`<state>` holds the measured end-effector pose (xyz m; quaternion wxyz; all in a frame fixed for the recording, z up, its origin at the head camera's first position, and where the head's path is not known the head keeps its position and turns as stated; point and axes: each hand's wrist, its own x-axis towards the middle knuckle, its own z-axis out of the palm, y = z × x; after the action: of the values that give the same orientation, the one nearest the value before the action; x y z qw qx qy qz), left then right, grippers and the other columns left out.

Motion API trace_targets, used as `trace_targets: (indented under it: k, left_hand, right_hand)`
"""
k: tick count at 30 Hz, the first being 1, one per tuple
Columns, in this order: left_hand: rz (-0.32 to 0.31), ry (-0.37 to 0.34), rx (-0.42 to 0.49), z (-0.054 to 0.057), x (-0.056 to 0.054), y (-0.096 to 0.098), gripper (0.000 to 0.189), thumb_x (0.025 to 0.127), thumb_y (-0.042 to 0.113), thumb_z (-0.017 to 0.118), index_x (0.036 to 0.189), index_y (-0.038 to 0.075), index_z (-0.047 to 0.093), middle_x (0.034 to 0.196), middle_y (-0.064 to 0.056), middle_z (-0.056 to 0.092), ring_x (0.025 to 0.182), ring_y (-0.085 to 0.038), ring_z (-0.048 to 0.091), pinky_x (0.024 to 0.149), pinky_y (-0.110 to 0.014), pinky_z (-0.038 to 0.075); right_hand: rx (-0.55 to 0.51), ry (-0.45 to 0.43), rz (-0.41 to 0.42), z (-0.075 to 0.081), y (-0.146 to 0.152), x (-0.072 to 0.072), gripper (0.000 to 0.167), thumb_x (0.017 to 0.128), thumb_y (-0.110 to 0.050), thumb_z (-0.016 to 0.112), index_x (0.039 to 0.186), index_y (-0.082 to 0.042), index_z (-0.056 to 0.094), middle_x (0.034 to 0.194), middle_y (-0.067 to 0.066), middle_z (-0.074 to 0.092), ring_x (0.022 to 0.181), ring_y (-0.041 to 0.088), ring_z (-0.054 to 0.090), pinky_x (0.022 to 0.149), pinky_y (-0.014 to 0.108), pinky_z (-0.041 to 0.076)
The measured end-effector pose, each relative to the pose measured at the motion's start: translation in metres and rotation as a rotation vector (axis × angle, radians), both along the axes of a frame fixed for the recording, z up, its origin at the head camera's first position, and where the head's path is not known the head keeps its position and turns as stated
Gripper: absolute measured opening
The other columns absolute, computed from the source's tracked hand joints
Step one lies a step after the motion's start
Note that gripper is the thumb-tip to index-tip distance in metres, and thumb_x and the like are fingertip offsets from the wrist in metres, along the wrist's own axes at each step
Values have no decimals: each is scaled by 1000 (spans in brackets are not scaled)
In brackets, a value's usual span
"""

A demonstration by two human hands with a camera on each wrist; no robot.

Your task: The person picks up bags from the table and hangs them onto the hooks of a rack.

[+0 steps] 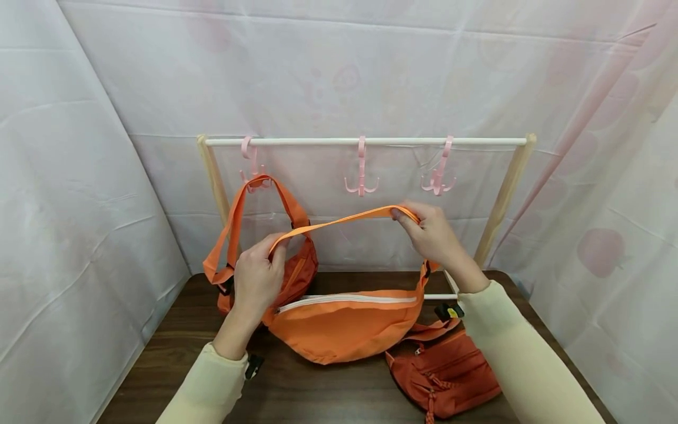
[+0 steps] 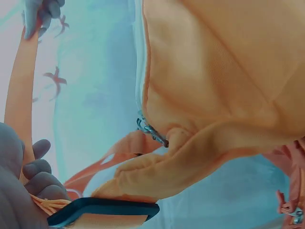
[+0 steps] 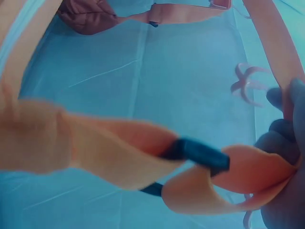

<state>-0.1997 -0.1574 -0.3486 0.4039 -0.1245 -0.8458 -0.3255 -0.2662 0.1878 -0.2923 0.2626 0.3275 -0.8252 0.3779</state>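
Note:
A bright orange waist bag (image 1: pixel 339 333) with a white zipper (image 1: pixel 349 298) hangs below its strap (image 1: pixel 339 221), its body close over the table. My left hand (image 1: pixel 258 275) grips the strap near its left end. Toward the other end, my right hand (image 1: pixel 431 232) pinches it between thumb and fingers, so the strap runs stretched between both hands. A black strap buckle (image 2: pixel 105 210) shows beside the left hand in the left wrist view. Another dark buckle (image 3: pixel 200 155) sits on the strap by the right hand in the right wrist view.
Behind my hands, a white rod (image 1: pixel 307 142) on wooden posts carries a left pink hook (image 1: pixel 246 147), a middle one (image 1: pixel 362 168) and a right one (image 1: pixel 441 171). A darker orange bag (image 1: pixel 302 268) hangs from the left hook. A rust-red bag (image 1: pixel 450 374) lies on the brown table (image 1: pixel 307 394).

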Motion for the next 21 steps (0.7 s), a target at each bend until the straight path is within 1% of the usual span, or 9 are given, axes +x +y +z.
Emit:
trace_targets:
  k: [3, 6, 10, 13, 16, 18, 21]
  left_hand:
    - [-2, 15, -6, 6, 2, 3, 26, 111, 28, 60, 119, 13, 80, 62, 4, 55, 45, -13, 39, 42, -34, 32]
    - [1, 32, -13, 13, 2, 5, 28, 111, 30, 59, 119, 12, 80, 55, 7, 45, 40, -14, 33, 39, -33, 27]
    - [18, 52, -17, 19, 2, 7, 28, 111, 31, 59, 119, 12, 79, 54, 6, 44, 40, -13, 31, 38, -33, 26]
    - [24, 59, -11, 23, 3, 9, 26, 111, 29, 60, 120, 13, 78, 55, 6, 44, 39, -13, 30, 38, -34, 26]
    - [27, 64, -4, 28, 3, 10, 25, 110, 29, 60, 122, 14, 78, 54, 5, 43, 38, -14, 29, 37, -34, 25]
    - [29, 70, -2, 31, 2, 11, 26, 111, 29, 60, 121, 14, 78, 53, 5, 42, 38, -14, 29, 37, -34, 26]
    - [32, 74, -1, 35, 1, 12, 28, 111, 30, 59, 120, 13, 79, 53, 5, 42, 38, -14, 29, 37, -34, 27]
  right_hand:
    - [-30, 33, -32, 8, -3, -3, 15, 107, -19, 67, 98, -12, 78, 85, 1, 70, 70, 18, 54, 66, 36, 45]
    - [-48, 41, -60, 15, -6, -7, 19, 108, -21, 65, 97, -10, 76, 80, 4, 65, 68, 20, 50, 66, 38, 42]
    - [-56, 12, -103, 24, -12, -14, 27, 110, -30, 62, 101, -8, 75, 77, 7, 60, 66, 24, 47, 66, 40, 41]
    - [-65, -16, -138, 29, -17, -19, 33, 110, -35, 60, 107, -7, 76, 84, 9, 65, 71, 25, 50, 68, 41, 41]
    - [-74, -28, -160, 35, -22, -23, 38, 110, -40, 59, 111, -6, 77, 89, 11, 69, 71, 26, 51, 67, 41, 40]
    - [-80, -29, -173, 39, -25, -26, 40, 110, -42, 58, 111, -7, 76, 90, 11, 70, 69, 26, 50, 66, 40, 39]
    - [-83, -24, -187, 44, -28, -31, 41, 110, -44, 58, 107, -7, 74, 84, 10, 65, 65, 26, 46, 63, 39, 36]
